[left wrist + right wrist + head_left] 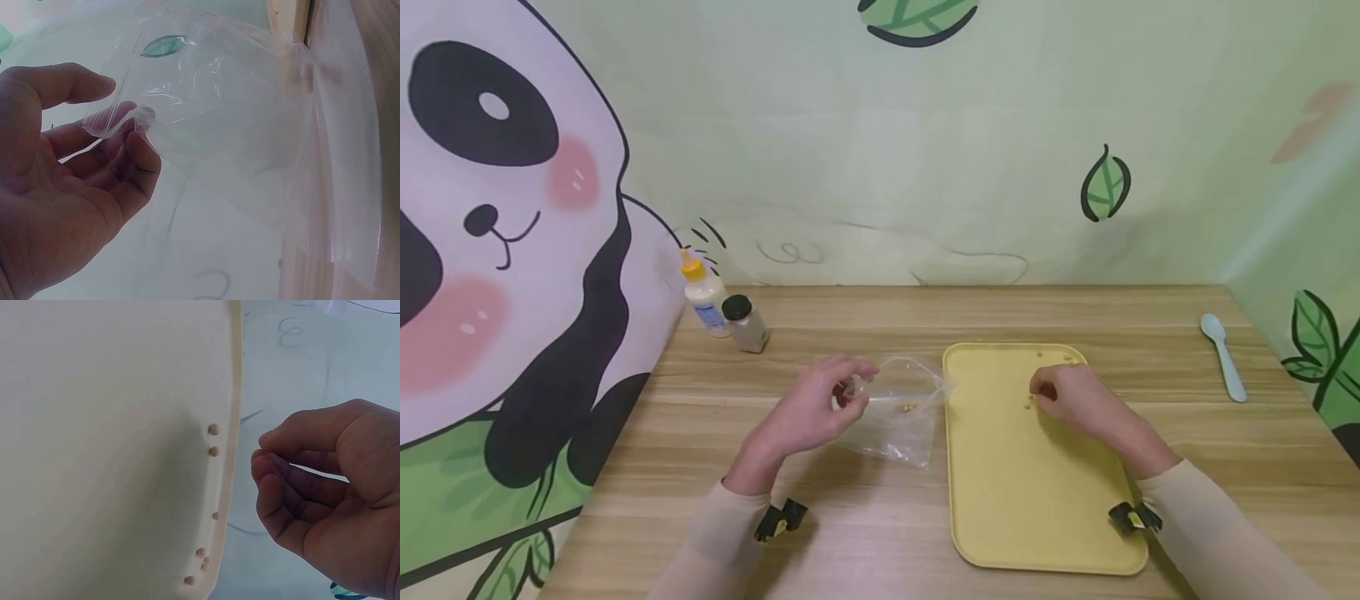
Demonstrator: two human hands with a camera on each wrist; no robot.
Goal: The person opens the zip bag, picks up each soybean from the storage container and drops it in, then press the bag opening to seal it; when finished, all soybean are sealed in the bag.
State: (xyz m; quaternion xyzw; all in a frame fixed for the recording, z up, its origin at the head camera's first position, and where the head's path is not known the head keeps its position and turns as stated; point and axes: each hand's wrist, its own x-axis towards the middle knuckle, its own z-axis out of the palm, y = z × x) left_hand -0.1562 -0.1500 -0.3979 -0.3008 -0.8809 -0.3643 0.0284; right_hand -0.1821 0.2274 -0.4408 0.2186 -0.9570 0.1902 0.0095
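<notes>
My left hand holds a clear zip-lock bag at its zip edge, with several fingers curled behind the plastic and the thumb apart from them. A small heap of yellowish beans shows inside the bag, which lies left of a yellow tray and overlaps its rim in the head view. Over the tray's upper right is my right hand, thumb and forefinger tips together, nothing visible between them. Just beside those fingertips lie small round beans; several others are along the tray's far edge.
At the back left stand a white squeeze bottle with a yellow cap and a small black-lidded jar. A pale blue spoon lies right of the tray. A painted wall borders the table's back.
</notes>
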